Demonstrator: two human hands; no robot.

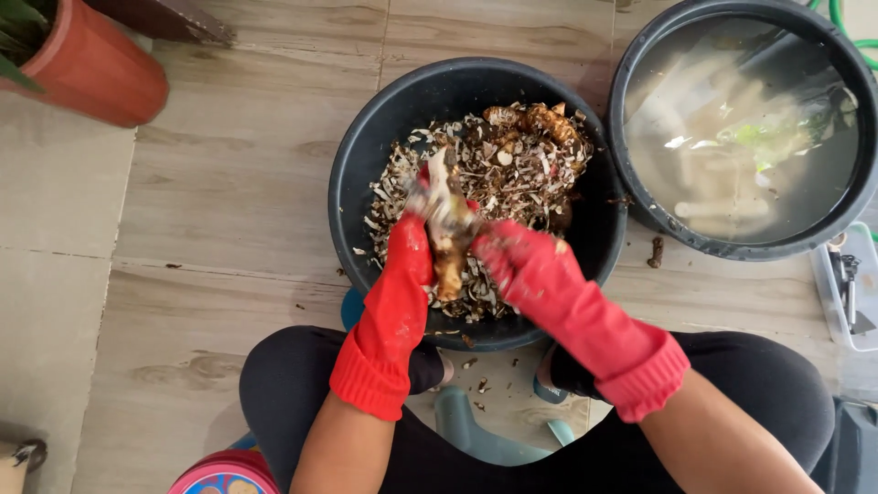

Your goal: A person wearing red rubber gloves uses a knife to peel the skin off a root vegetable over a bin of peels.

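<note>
Over a round black plastic basin (366, 155) heaped with dry, flaky brown-and-white peelings (521, 169), a person's left hand (409, 240) in a red rubber glove closes its grip around a knobbly, partly peeled root (447, 240). Just beside it, the gloved right hand (519, 265) touches the root's side; whether it holds anything cannot be told. A second dark basin (631, 73) holds cloudy water and pale peeled pieces (722, 209). Both stand on wood-grain floor tiles (229, 183).

I have 1 view: the head camera, looking almost straight down from above at close range onto the black basin (366, 146) and tiled floor (229, 183) between my knees.
</note>
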